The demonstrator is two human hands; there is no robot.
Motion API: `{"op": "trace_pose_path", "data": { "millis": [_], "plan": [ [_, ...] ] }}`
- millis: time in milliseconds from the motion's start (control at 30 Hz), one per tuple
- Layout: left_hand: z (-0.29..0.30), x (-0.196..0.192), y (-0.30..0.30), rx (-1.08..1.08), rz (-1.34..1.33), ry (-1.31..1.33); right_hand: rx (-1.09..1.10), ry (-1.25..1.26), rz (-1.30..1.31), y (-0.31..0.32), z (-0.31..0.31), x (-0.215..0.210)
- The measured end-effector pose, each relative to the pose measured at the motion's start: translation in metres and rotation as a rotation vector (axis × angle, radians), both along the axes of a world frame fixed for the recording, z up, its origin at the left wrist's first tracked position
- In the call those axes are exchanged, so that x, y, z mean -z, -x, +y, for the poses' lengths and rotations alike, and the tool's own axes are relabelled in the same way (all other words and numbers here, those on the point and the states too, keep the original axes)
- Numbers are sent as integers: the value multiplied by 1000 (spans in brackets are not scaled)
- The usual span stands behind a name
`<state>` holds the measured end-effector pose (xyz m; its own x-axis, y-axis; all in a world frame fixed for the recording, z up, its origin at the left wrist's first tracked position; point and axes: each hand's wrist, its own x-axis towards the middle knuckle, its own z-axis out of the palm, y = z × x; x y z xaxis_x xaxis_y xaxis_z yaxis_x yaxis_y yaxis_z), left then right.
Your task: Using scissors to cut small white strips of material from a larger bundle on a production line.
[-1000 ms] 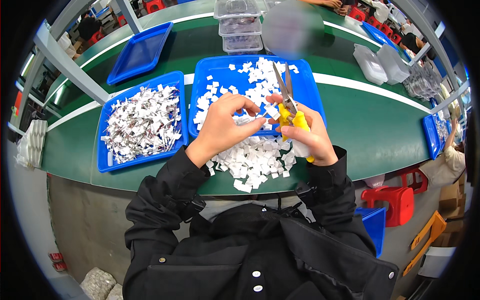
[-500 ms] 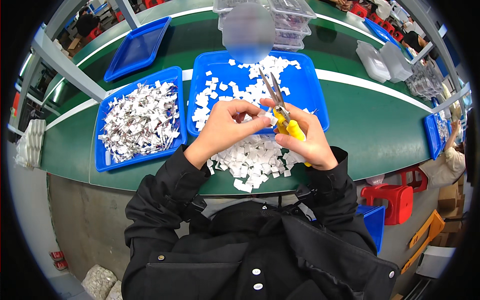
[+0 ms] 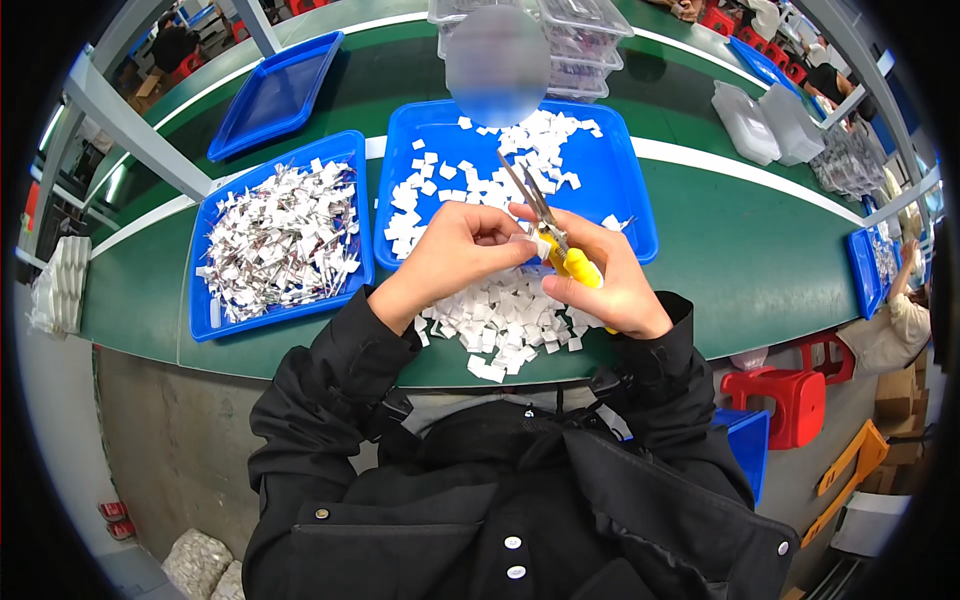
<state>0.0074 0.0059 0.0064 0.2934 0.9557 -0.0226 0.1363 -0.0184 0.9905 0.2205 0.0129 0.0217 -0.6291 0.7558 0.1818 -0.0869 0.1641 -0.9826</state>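
My right hand is wrapped round yellow-handled snips, their metal blades pointing up and away to the left, nearly together. Close by on the left, the thumb and fingers of my left hand pinch a small white square piece, which sits right beside the snips' handles. Under both hands a heap of similar white pieces lies on the green table. Just beyond is a blue tray with more white squares scattered in it. What else my left fingers hold is hidden.
At the left, a second blue tray is piled with white-tagged parts with thin dark leads. A third blue tray lies farther back. Clear plastic boxes are stacked at the far side. A red stool stands on the floor at right.
The snips' blades have come closer together and swung a little left. My right fingers have closed further round the handles; my left hand has hardly moved.
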Motion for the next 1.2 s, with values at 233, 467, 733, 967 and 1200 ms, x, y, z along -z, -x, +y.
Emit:
{"op": "trace_pose_path", "data": {
  "millis": [233, 467, 733, 967, 1200],
  "plan": [
    [-3, -5, 6, -97, -453, -40, 119, -39, 7, -2, -2, -5],
    [-3, -6, 8, -162, -621, -57, 83, -264, -245, 0, -6, -3],
    [-2, -2, 7, -193, -551, -120, 140, -320, -232, 5, -8, 1],
    [-1, 1, 4, -229, -550, -162, 312, -523, -344, 14, -14, -4],
    [-3, 2, 3, -254, -504, -186, 361, -559, -348, 14, -14, 2]
  ]
}}
